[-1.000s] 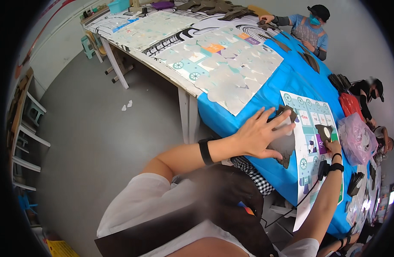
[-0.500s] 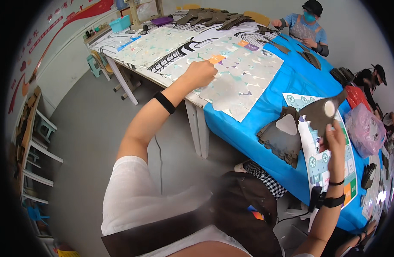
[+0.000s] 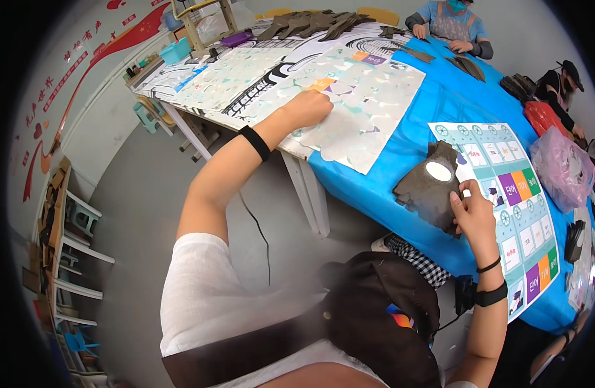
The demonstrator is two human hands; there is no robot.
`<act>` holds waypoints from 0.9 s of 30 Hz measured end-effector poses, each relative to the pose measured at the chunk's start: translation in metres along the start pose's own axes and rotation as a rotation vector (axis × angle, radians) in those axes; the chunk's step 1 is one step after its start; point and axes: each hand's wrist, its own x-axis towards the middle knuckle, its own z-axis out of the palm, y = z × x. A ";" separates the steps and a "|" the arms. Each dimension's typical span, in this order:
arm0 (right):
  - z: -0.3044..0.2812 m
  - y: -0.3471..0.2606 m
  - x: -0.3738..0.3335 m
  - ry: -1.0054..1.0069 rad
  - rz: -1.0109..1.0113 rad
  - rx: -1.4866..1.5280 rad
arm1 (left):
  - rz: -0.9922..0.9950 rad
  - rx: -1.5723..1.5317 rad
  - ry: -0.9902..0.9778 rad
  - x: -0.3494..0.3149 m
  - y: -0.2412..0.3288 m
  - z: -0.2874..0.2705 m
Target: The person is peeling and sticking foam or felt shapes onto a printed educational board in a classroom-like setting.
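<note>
Moved leftward, the brown cut-out, likely light, bendy and best held by its edge, is pinched there by the right hand, the left hand clenched.

The worker's left hand curls over a spread of pale cut-outs; the right hand holds the edge of a dark brown piece bearing a white oval, beside a printed sheet on blue cloth.

Head cam, wide fisheye, facing fwd & down, near blue-covered tbl
</note>
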 end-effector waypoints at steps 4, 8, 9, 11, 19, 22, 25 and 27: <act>-0.002 0.008 -0.018 0.124 -0.027 -0.122 | -0.004 -0.005 0.071 0.002 -0.007 0.015; -0.015 0.008 -0.046 0.188 0.013 -0.167 | -0.329 -0.374 0.223 -0.003 -0.012 0.011; -0.015 0.011 -0.053 0.166 0.055 -0.122 | -0.521 -0.551 0.242 -0.005 -0.011 0.010; -0.011 0.015 -0.067 0.186 0.074 -0.070 | -0.704 -0.818 0.127 -0.012 -0.014 0.003; 0.003 0.027 -0.109 0.286 0.144 0.169 | -0.889 -1.439 0.419 -0.019 -0.020 0.037; 0.007 0.029 -0.116 0.279 0.178 0.240 | -0.926 -1.350 0.390 -0.016 -0.016 0.034; 0.011 0.029 -0.123 0.306 0.163 0.296 | -0.861 -1.080 0.354 -0.017 -0.012 0.035; 0.013 0.028 -0.125 0.327 0.143 0.325 | -0.786 -0.952 0.369 -0.020 -0.015 0.040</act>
